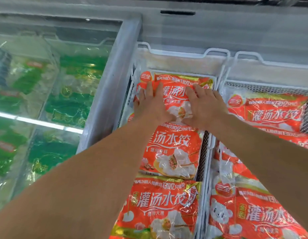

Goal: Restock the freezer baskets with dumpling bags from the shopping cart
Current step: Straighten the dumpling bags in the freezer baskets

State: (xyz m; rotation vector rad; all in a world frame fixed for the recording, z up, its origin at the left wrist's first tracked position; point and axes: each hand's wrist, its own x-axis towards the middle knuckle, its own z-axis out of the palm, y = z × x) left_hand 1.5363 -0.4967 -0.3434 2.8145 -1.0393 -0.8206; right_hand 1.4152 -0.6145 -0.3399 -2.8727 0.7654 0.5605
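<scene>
Both hands flat and open on the far red dumpling bag in the middle freezer basket: left hand on its left half, right hand on its right, long axis crosswise.

I see my left hand and right hand lying flat on the far dumpling bag in the middle basket. Two more bags lie nearer in it. Another basket sits right; a glass lid covers the left section.
</scene>
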